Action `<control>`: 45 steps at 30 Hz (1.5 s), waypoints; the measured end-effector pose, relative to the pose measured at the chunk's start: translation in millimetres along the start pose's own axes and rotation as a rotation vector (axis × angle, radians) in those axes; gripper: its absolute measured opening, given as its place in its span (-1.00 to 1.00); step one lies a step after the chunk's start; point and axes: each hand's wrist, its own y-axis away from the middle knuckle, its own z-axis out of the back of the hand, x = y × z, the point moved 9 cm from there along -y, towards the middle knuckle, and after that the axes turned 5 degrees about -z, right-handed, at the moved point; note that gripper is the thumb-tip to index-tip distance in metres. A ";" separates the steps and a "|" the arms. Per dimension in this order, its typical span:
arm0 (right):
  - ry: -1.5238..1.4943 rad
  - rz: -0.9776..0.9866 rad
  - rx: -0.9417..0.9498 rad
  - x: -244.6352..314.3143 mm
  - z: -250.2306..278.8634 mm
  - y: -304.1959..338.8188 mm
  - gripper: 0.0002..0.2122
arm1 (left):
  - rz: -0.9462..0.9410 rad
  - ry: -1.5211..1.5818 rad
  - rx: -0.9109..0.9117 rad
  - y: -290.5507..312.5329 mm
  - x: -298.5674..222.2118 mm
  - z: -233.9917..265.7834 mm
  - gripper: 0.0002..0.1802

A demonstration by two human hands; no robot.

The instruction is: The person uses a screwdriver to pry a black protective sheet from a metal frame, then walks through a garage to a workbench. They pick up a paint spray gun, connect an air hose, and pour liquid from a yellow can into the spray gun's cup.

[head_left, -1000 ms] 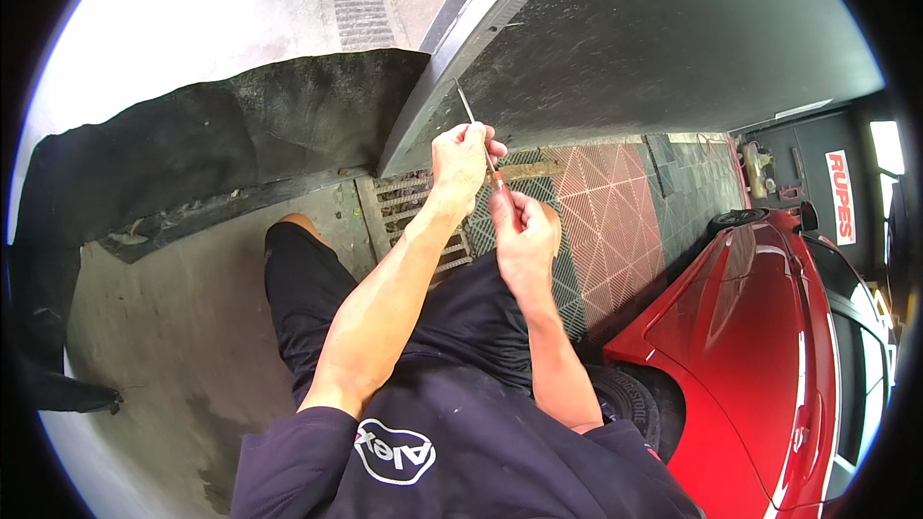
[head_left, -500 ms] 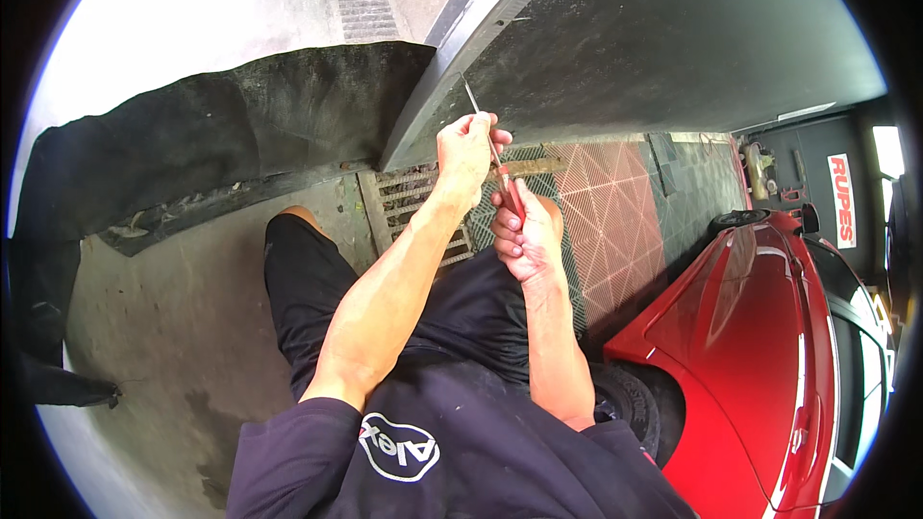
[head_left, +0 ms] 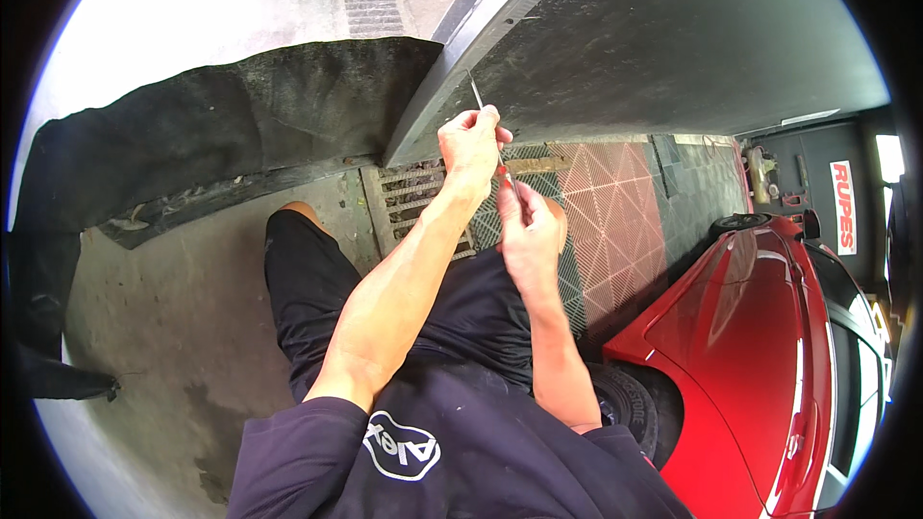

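A long thin screwdriver with a red handle slants up and away from me, its tip at the inner side of the grey edge strip of a large dark panel. Whether the tip sits in a screw is too small to tell. My left hand pinches the shaft partway down, in front of the panel. Lower and to the right, my right hand has its fingers closed round the red handle and hides most of it.
Black sheeting hangs left of the panel. Below lie a drain grate and red floor tiles. A red car stands close on my right, a tyre near my right elbow.
My right hand's grip on the handle has changed: the curled fingers have turned under, and the back of the hand and thumb now show. The left hand stays on the shaft.
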 end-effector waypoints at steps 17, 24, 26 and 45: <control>-0.693 -0.555 0.471 -61.8 -24.5 -9.3 -0.53 | 0.090 0.121 0.001 7.8 1.8 5.3 -0.84; 0.163 0.117 -0.062 -10.8 0.7 3.9 -0.51 | 0.077 0.101 -0.032 6.7 -1.3 7.3 -0.83; -0.066 -0.099 0.028 -22.7 -1.4 1.8 -0.54 | 0.101 0.100 -0.017 10.5 -1.0 5.0 -0.84; 0.100 -0.107 0.017 4.5 4.2 0.4 -0.59 | 0.034 0.070 -0.018 -2.1 -0.4 0.2 -0.87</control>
